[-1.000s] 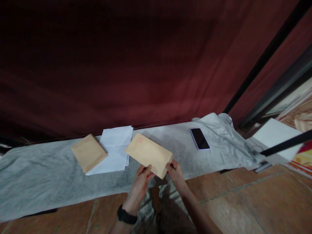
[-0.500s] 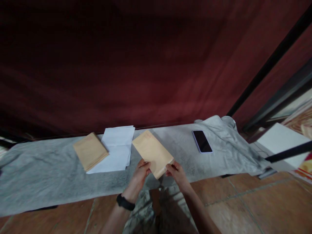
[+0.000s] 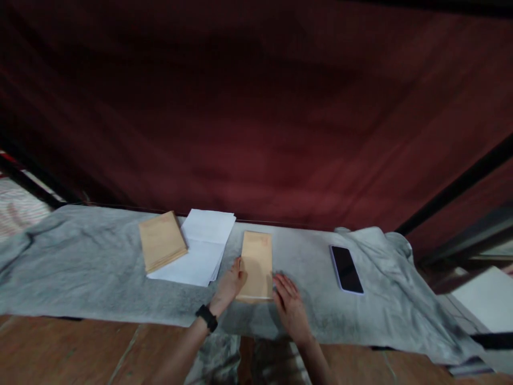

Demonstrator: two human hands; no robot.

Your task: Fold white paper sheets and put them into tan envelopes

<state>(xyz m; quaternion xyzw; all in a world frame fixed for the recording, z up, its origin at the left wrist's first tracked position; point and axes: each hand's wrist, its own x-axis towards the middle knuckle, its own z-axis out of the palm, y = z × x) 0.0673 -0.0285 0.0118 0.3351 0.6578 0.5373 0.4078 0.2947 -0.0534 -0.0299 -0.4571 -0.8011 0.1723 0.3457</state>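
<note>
At the frame's lower centre, the envelope is lying on the cloth; the step in hand is seemingly steadying it, the next move probably calling for a light touch on its edges. The left hand is resting bent fingers at its left edge, any pinch being unclear; the right hand is resting by the right edge, fingers loosely extended, gripping nothing.

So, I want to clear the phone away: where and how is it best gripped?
Probably pinch the phone across its long edges, coming from above with the right hand, the nearer one: it lies flat, screen up, with both edges uncovered.
</note>
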